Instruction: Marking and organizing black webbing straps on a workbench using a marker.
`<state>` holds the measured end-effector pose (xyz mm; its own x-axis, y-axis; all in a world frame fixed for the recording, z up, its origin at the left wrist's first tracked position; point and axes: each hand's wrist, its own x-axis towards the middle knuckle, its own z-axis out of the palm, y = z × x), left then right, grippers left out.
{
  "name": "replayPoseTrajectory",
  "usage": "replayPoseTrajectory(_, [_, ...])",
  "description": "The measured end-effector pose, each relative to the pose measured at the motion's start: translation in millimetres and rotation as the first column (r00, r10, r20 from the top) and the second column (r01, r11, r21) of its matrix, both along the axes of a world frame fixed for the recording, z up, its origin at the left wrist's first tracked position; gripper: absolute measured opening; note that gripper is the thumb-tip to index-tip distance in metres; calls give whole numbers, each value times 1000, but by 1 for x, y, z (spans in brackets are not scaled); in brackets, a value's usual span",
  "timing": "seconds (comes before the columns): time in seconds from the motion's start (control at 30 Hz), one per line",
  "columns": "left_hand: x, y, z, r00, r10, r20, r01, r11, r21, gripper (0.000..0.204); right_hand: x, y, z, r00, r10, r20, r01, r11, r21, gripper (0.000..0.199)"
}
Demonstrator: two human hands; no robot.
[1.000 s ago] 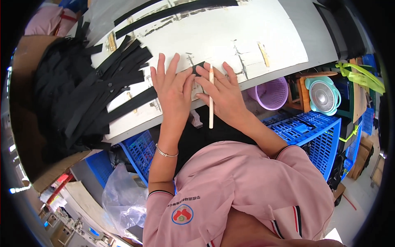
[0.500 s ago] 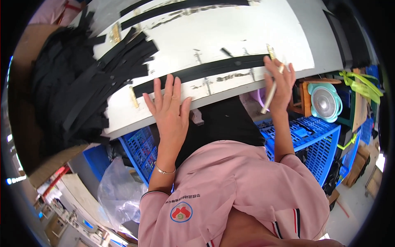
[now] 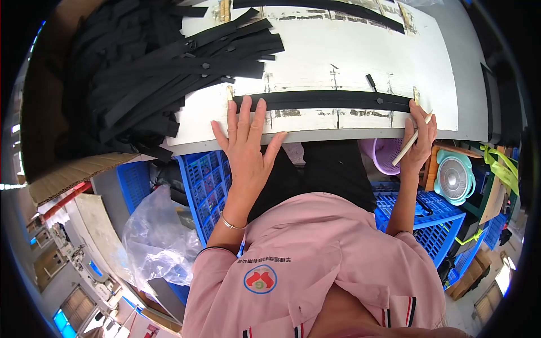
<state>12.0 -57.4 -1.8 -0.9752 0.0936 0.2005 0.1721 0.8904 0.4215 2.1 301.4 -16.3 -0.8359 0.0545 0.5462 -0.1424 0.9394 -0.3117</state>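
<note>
A long black strip (image 3: 324,100) lies flat across the white work board (image 3: 315,50). My left hand (image 3: 245,145) rests near the strip's left end with fingers spread, fingertips touching it. My right hand (image 3: 418,139) is at the strip's right end, fingertips on the strip, and holds a thin pale stick (image 3: 411,138) slanting down across the palm. A large heap of similar black strips (image 3: 146,73) lies at the left of the board.
Another black strip (image 3: 332,10) lies along the board's far side. Below the table edge stand blue plastic crates (image 3: 205,180), a purple basket (image 3: 386,153), a small teal fan (image 3: 454,176) and a clear plastic bag (image 3: 158,236). Cardboard (image 3: 73,172) sits at left.
Both hands were together at the table edge a second ago. They have moved apart along a black strip laid on the board, the right hand carrying the stick to the right end.
</note>
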Motion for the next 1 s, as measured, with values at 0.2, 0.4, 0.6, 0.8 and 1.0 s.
replayPoseTrajectory(0.2, [0, 0, -5, 999, 19, -44, -18, 1000, 19, 66, -9, -38, 26, 996, 38, -79, -73, 864, -498, 30])
replayPoseTrajectory(0.4, [-1, 2, -9, 996, 22, -81, -22, 1000, 7, 67, -28, -120, 54, 875, 434, 216, -67, 550, -832, 40])
replayPoseTrajectory(0.6, [0, 2, -10, 996, 36, -82, -34, 999, 26, 68, -63, -191, 38, 775, 621, 113, -208, 420, -884, 19])
replayPoseTrajectory(0.8, [0, 2, -10, 996, 34, -88, -29, 998, 50, 69, -65, -201, 21, 780, 614, 119, -270, 502, -822, 14])
replayPoseTrajectory(1.0, [0, 2, -10, 994, 35, -102, -30, 998, 57, 68, -65, -201, 21, 777, 618, 118, -288, 516, -807, 14])
